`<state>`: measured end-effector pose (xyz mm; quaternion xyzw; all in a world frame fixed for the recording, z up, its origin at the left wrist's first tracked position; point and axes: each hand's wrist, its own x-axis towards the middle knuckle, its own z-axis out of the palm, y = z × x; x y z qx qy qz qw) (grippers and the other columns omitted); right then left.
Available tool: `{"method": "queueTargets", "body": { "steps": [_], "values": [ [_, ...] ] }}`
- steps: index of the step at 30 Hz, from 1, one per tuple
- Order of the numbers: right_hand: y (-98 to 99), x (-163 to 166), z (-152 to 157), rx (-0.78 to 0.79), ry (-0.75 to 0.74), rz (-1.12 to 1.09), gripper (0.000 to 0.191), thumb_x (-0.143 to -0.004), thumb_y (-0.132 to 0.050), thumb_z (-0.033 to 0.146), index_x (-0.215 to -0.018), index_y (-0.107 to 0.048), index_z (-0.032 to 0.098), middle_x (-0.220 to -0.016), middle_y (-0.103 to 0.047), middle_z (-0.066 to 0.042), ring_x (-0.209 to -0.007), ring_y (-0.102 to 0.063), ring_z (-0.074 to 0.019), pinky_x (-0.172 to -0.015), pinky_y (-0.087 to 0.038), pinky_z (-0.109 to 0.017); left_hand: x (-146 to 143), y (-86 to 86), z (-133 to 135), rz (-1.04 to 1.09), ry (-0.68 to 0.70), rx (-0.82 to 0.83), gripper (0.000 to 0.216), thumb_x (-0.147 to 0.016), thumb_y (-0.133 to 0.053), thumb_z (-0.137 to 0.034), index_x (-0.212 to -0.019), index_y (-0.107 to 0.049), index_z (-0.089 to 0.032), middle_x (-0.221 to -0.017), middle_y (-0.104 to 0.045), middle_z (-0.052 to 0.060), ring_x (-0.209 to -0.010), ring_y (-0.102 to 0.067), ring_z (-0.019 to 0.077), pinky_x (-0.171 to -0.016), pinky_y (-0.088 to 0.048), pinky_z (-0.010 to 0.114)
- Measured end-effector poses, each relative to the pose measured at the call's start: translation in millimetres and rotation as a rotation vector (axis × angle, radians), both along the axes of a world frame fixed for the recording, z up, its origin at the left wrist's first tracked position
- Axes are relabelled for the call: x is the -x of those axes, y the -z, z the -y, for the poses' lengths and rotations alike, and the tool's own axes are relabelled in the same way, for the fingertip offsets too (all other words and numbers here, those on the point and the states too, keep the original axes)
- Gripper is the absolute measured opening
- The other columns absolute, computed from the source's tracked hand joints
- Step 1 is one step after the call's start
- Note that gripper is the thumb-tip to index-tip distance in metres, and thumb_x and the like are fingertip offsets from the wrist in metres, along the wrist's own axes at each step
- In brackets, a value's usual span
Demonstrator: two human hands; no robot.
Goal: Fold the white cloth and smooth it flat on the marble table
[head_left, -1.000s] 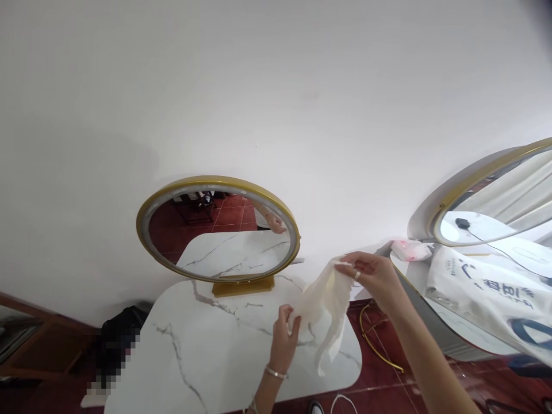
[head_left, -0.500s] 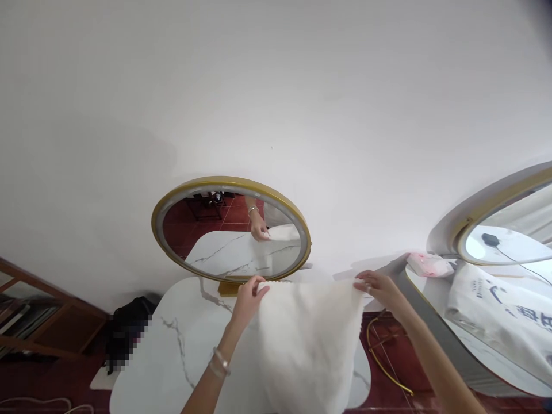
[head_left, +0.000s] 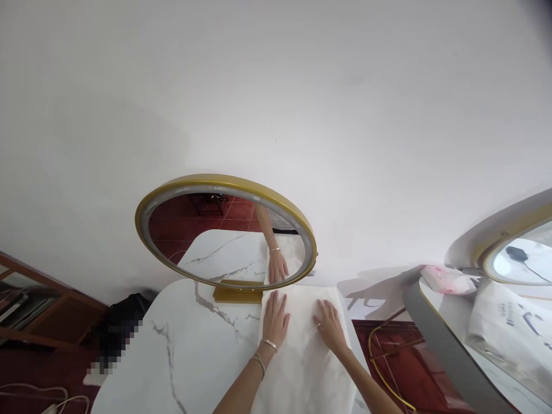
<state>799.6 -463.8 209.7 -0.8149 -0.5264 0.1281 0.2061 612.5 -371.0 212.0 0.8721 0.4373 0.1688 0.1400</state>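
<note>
White cloth (head_left: 304, 356) lay spread along the right side of the marble-patterned desk (head_left: 202, 362), its far edge near the wall (head_left: 366, 172) and its near end running out of my view. Through the head camera I saw both hands pressed on its far part, palms down. The left hand (head_left: 275, 322) rested near the left edge with its fingers stretched toward the far side; the right hand (head_left: 330, 325) lay nearer the right edge, fingers loosely spread. Neither gripped anything.

I judged the cloth light, soft and limp, with no stiffness to hold a shape, and not fragile. Its shallow creases suggested that it would bunch if pushed from one spot, so flat fingers seemed the right contact for it. For a lift, I would have pinched the two far corners between thumb and fingertips, keeping the edge taut so the middle did not sag.

The left far corner called for care: it lay close to the base (head_left: 238, 292) of the round mirror (head_left: 226, 233), whose rim partly hid that area, and I could not tell whether they touched.
</note>
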Motion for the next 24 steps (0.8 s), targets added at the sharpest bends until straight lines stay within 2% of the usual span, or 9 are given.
{"method": "queueTargets", "body": {
  "steps": [2,4,7,10,13,15,18,21,24],
  "values": [
    [-0.4,-7,-16,0.113,-0.016,0.094,0.055,-0.085,-0.040,0.027,-0.137,-0.043,0.009,-0.144,-0.037,-0.018,-0.136,-0.031,-0.0312,-0.112,-0.027,-0.046,-12,1.4,-6,-0.008,-0.042,-0.013,0.058,-0.086,-0.048,-0.031,-0.142,-0.039,-0.023,-0.153,-0.030,0.009,-0.142,-0.021,0.0327,-0.113,-0.025,0.054],
    [-2.5,-13,-34,0.145,-0.024,0.111,0.056,-0.082,-0.040,0.019,-0.137,-0.044,0.010,-0.149,-0.029,-0.017,-0.140,-0.022,-0.0322,-0.111,-0.025,-0.051,-25,2.0,-13,-0.013,-0.079,-0.015,0.060,-0.084,-0.052,-0.036,-0.141,-0.040,-0.026,-0.151,-0.032,0.009,-0.140,-0.023,0.0366,-0.112,-0.023,0.059],
    [-2.3,-15,-60,0.203,-0.102,0.153,0.068,-0.076,-0.038,0.009,-0.143,-0.037,0.023,-0.156,-0.016,-0.008,-0.143,-0.008,-0.0315,-0.107,-0.019,-0.065,-41,5.9,-26,-0.059,-0.124,-0.015,0.062,-0.080,-0.057,-0.045,-0.137,-0.046,-0.025,-0.146,-0.040,0.013,-0.135,-0.030,0.0426,-0.108,-0.021,0.066],
    [3.4,-12,-78,0.256,-0.164,0.254,0.064,-0.085,-0.034,0.018,-0.145,-0.028,0.039,-0.156,-0.013,0.000,-0.143,-0.007,-0.0318,-0.101,-0.013,-0.073,-53,13.9,-42,-0.130,-0.153,-0.034,0.064,-0.082,-0.052,-0.051,-0.137,-0.046,-0.017,-0.140,-0.046,0.018,-0.129,-0.039,0.0425,-0.104,-0.027,0.065],
    [9.0,-14,-87,0.231,-0.130,0.348,0.051,-0.093,-0.031,0.035,-0.144,-0.028,0.042,-0.156,-0.016,-0.001,-0.143,-0.009,-0.0322,-0.102,-0.009,-0.073,-61,20.0,-57,-0.137,-0.118,-0.119,0.069,-0.083,-0.051,-0.052,-0.139,-0.042,-0.012,-0.143,-0.042,0.019,-0.132,-0.036,0.0383,-0.107,-0.030,0.056],
    [10.7,-22,-87,0.213,-0.116,0.384,0.049,-0.094,-0.031,0.039,-0.144,-0.028,0.041,-0.155,-0.016,-0.001,-0.143,-0.011,-0.0315,-0.103,-0.007,-0.072,-68,19.8,-61,-0.128,-0.056,-0.165,0.070,-0.083,-0.052,-0.053,-0.139,-0.041,-0.013,-0.144,-0.041,0.016,-0.134,-0.034,0.0369,-0.109,-0.029,0.054],
    [11.4,-39,-78,0.214,-0.067,0.397,0.049,-0.095,-0.032,0.043,-0.144,-0.026,0.042,-0.155,-0.016,0.000,-0.143,-0.013,-0.0305,-0.103,-0.009,-0.071,-84,14.5,-56,-0.114,0.098,-0.153,0.058,-0.088,-0.044,-0.049,-0.141,-0.039,-0.024,-0.144,-0.044,0.009,-0.133,-0.037,0.0328,-0.109,-0.028,0.055],
    [14.2,-51,-58,0.186,0.006,0.412,0.049,-0.095,-0.031,0.043,-0.143,-0.026,0.042,-0.155,-0.017,0.001,-0.142,-0.015,-0.0296,-0.104,-0.014,-0.069,-98,11.4,-35,-0.080,0.274,-0.136,0.053,-0.093,-0.036,-0.042,-0.144,-0.032,-0.027,-0.150,-0.035,0.006,-0.136,-0.034,0.0267,-0.110,-0.029,0.052],
    [22.3,-52,-30,0.091,0.016,0.425,0.048,-0.095,-0.029,0.044,-0.143,-0.031,0.041,-0.155,-0.020,0.000,-0.143,-0.014,-0.0290,-0.105,-0.018,-0.065,-95,13.6,-5,-0.054,0.320,-0.165,0.059,-0.093,-0.037,-0.044,-0.147,-0.024,-0.025,-0.155,-0.024,0.007,-0.141,-0.024,0.0270,-0.112,-0.022,0.057]
  ]
}}
